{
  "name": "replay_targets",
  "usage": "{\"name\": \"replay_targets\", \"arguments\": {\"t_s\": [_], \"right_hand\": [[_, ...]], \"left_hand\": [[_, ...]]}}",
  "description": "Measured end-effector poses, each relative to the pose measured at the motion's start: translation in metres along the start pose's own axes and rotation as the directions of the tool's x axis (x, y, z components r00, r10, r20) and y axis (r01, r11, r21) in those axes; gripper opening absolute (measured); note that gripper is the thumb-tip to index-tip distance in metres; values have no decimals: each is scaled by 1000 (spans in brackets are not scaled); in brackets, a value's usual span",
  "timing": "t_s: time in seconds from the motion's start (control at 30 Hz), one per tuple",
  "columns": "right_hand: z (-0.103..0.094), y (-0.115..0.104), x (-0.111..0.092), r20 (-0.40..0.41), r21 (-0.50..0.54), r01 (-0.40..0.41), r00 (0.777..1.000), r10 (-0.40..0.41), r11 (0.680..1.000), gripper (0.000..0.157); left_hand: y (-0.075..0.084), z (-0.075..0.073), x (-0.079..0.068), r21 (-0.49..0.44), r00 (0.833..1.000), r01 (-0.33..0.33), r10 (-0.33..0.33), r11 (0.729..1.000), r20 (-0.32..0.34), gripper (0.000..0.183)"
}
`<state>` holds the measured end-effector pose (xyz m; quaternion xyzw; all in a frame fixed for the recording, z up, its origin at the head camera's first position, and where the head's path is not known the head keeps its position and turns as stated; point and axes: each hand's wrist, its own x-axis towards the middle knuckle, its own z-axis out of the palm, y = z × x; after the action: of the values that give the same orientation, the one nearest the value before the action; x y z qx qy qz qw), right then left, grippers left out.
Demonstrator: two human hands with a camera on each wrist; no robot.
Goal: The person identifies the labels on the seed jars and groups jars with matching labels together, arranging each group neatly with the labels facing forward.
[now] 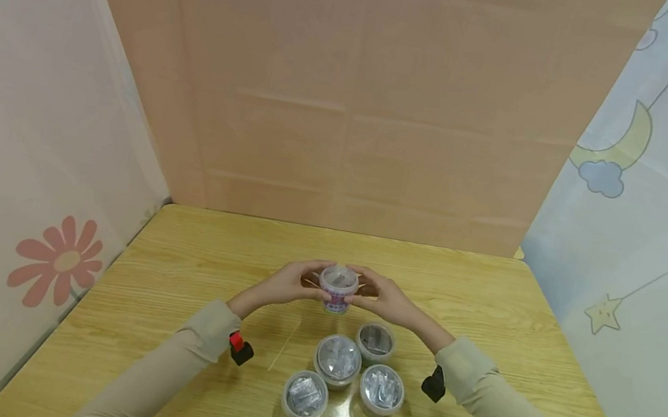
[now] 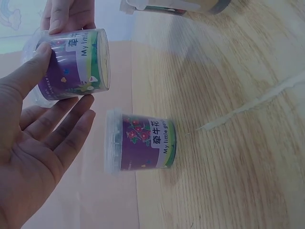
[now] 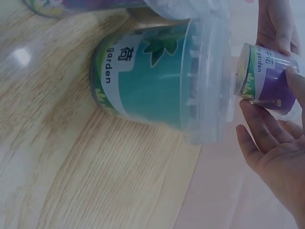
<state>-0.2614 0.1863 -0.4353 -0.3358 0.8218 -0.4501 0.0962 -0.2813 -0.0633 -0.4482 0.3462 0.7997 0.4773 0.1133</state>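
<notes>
Wood-grain table (image 1: 204, 239), left fingers (image 2: 78, 131) and right fingers (image 3: 259, 121) holding purple tub (image 2: 66, 71) labelled "My little", teal tub (image 3: 152, 90) reading "garden"

Four lidded tubs (image 1: 338, 359) stand on the yellowish wood-grain table (image 1: 224, 242) (a pale streak (image 1: 284, 345) marks its surface)

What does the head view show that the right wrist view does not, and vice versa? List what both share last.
Only the head view shows the reddish flower, the crescent moon and the beige sleeves.

Only the right wrist view shows the teal label with green leaves on a nearby tub.

Both show the held tub, the left hand and right hand holding it, and the wooden table.
</notes>
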Motion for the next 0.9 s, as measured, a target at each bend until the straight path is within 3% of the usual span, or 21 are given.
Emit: {"name": "replay_targets", "arguments": {"t_s": [0.27, 0.9], "right_hand": [[-6, 8, 2, -20, -6, 22, 1000, -22, 1000, 62], [-12, 11, 2, -29, -16, -37, 999, 36, 999, 63]], "left_hand": [[2, 0, 8, 13, 1000, 14, -14, 1000, -12, 70], [1, 0, 19, 27, 1000, 25, -25, 999, -5, 69]]}}
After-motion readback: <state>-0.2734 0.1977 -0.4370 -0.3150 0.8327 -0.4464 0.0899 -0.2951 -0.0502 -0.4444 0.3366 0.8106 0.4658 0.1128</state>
